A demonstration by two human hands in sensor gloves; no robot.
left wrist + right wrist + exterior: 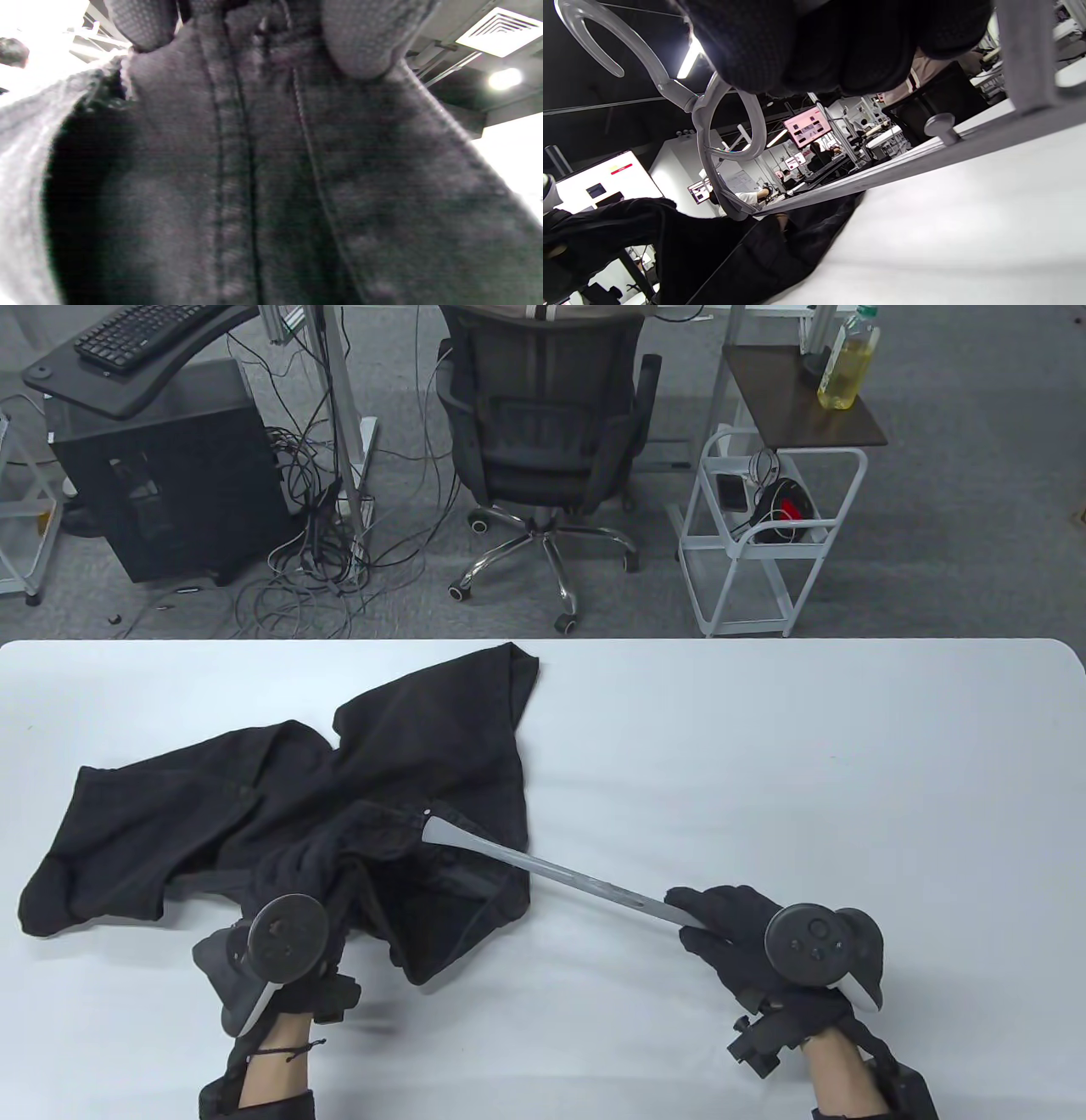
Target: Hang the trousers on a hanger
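Note:
Black trousers [280, 797] lie crumpled on the left half of the white table [764, 746]. My left hand [297, 891] grips a fold of the cloth near the waistband and holds it up; in the left wrist view the fingertips [360, 42] pinch the seamed fabric [271, 169]. My right hand [721, 925] grips one end of a grey hanger [551, 869]. The hanger's other end lies in the trousers' opening. In the right wrist view the hanger's clear hook [645, 67] and bar [891, 169] show, with the trousers [721, 254] at the far end.
The table's right half is bare white. Beyond the far edge stand an office chair [543, 432], a white trolley [764, 534] and a black computer case [170, 492].

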